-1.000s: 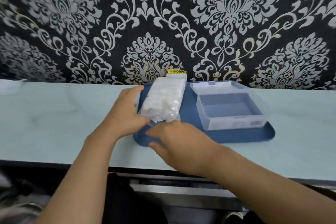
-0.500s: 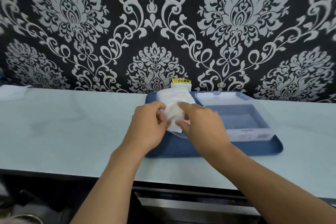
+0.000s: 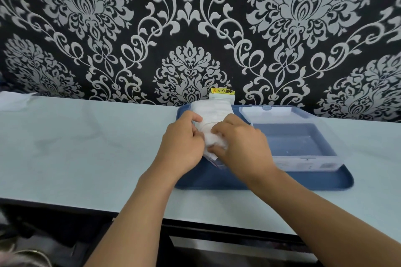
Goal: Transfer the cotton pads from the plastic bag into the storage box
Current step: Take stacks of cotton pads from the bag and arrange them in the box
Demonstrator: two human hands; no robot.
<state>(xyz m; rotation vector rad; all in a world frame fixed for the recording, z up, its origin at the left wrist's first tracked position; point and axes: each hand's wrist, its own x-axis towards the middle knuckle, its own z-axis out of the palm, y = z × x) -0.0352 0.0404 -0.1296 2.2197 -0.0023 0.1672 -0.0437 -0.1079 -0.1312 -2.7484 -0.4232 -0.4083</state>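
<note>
Both hands are on the plastic bag (image 3: 211,115) now: the left hand (image 3: 181,147) pinches its near end, the right hand (image 3: 240,147) curls around cotton pads (image 3: 213,140) at the mouth. Extraction looks underway, nothing transferred. The storage box (image 3: 303,160) sits open just right of the right hand; next, carry that wad across.

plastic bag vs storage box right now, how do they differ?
The plastic bag is soft, crumpled and full of white cotton pads; the storage box is rigid, clear and empty. The left hand and right hand grip the bag; nothing touches the box. Both sit on the blue tray.
</note>
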